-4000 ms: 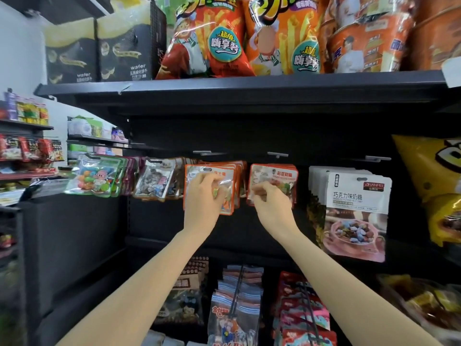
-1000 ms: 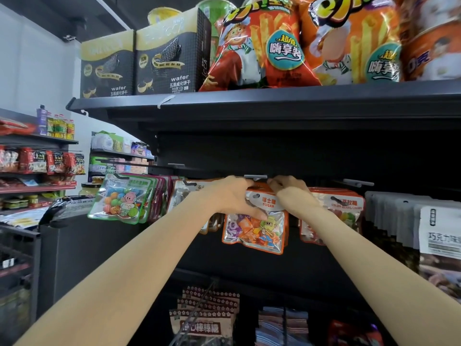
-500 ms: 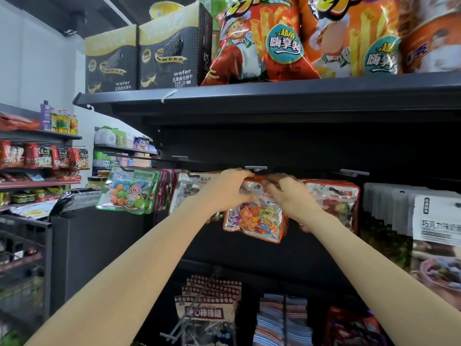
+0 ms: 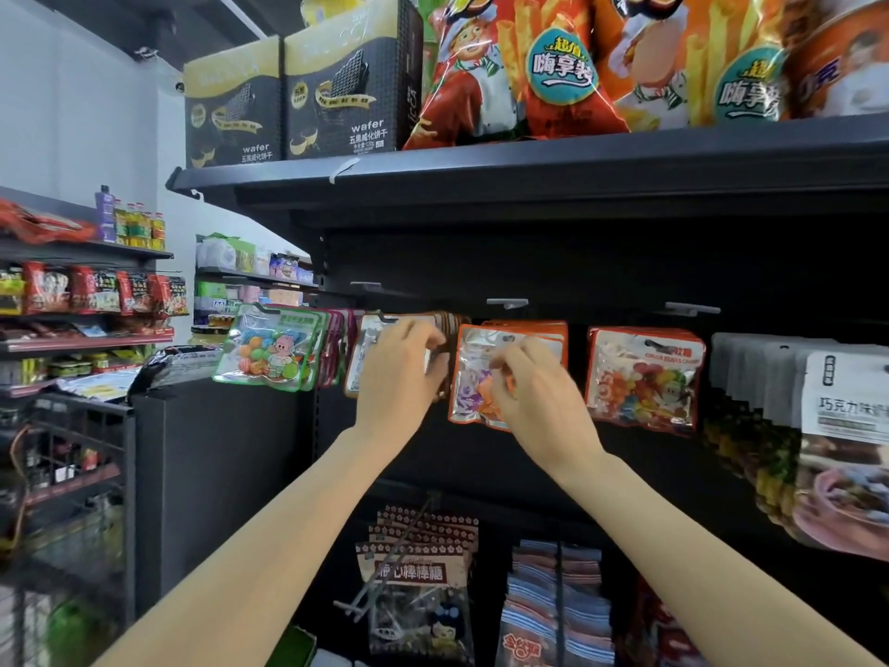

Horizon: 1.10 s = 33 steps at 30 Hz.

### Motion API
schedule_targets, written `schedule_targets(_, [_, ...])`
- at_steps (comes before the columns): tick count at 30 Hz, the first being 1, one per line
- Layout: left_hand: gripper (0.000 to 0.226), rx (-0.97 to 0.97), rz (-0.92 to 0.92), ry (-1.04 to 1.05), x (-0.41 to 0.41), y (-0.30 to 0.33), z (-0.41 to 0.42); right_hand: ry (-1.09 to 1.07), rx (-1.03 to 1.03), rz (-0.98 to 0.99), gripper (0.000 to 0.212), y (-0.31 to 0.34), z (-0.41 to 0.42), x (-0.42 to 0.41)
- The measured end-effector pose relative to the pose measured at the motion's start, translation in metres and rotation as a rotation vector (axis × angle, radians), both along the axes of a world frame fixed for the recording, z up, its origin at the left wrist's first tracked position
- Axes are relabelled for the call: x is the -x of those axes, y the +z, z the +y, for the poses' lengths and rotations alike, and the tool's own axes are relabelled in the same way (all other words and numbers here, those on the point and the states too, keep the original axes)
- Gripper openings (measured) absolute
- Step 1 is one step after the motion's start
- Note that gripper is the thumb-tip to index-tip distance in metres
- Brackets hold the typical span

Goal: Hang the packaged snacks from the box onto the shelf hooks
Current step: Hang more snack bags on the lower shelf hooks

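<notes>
An orange-edged candy packet (image 4: 469,377) hangs at the front of a stack under the middle hook (image 4: 507,303). My right hand (image 4: 529,392) is in front of its face, its blurred fingers curled and pinching the packet near the middle. My left hand (image 4: 399,373) covers the neighbouring stack of brown-edged packets (image 4: 365,349), fingers curled round that stack's right edge. To the right, a red-edged packet of colourful candy (image 4: 644,377) hangs under another hook (image 4: 692,309). The box is out of view.
Green-edged packets (image 4: 269,349) hang at the left, white chocolate pouches (image 4: 846,406) at the right. Big chip bags (image 4: 519,69) and wafer boxes (image 4: 346,84) stand on the top shelf (image 4: 529,166). Lollipop bags (image 4: 413,570) hang on lower hooks. A dark counter (image 4: 216,450) stands to the left.
Both hands have dropped from the packet's top at the hook to its middle. My left hand has shifted onto the neighbouring stack. The orange-edged packet now hangs straight from the hook.
</notes>
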<state>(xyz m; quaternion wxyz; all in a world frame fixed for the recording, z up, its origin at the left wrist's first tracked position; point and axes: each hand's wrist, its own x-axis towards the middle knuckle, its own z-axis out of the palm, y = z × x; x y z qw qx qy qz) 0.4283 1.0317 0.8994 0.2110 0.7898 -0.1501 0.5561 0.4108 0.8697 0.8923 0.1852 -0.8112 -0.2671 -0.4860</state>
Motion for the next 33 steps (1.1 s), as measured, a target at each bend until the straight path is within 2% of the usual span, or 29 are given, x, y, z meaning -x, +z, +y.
schedule_targets(4, [0.03, 0.241, 0.122, 0.076, -0.005, -0.014, 0.028, 0.114, 0.051, 0.115, 0.022, -0.003, 0.023, 0.005])
schedule_targets(8, [0.071, 0.345, 0.402, 0.034, -0.017, -0.011, 0.055, 0.151, 0.118, 0.153, 0.036, 0.005, 0.053, 0.002])
schedule_targets(10, [0.092, 0.348, 0.54, -0.054, -0.023, -0.007, 0.067, 0.036, 0.189, 0.131, 0.05, 0.01, 0.067, -0.005])
schedule_targets(11, [0.096, 0.34, 0.571, -0.093, -0.025, -0.005, 0.072, -0.072, 0.237, 0.096, 0.058, 0.012, 0.073, -0.009])
schedule_targets(14, [0.087, 0.242, 0.657, -0.156, -0.034, 0.005, 0.081, -0.365, 0.414, -0.045, 0.073, 0.026, 0.087, -0.024])
schedule_targets(17, [0.086, 0.121, 0.678, -0.212, -0.041, 0.017, 0.084, -0.464, 0.499, -0.01, 0.079, 0.043, 0.095, -0.037])
schedule_targets(18, [0.095, 0.106, 0.69, -0.24, -0.046, 0.019, 0.087, -0.481, 0.509, 0.027, 0.08, 0.048, 0.096, -0.04])
schedule_targets(20, [0.114, 0.158, 0.745, -0.262, -0.053, 0.018, 0.089, -0.5, 0.517, 0.093, 0.082, 0.054, 0.097, -0.044])
schedule_targets(21, [0.116, 0.189, 0.752, -0.273, -0.058, 0.016, 0.09, -0.504, 0.52, 0.123, 0.082, 0.056, 0.096, -0.045])
schedule_targets(29, [0.105, 0.187, 0.708, -0.294, -0.078, 0.011, 0.084, -0.574, 0.513, 0.198, 0.076, 0.054, 0.103, -0.058])
schedule_targets(33, [0.125, 0.267, 0.664, -0.354, -0.077, 0.006, 0.08, -0.617, 0.523, 0.173, 0.071, 0.055, 0.104, -0.062])
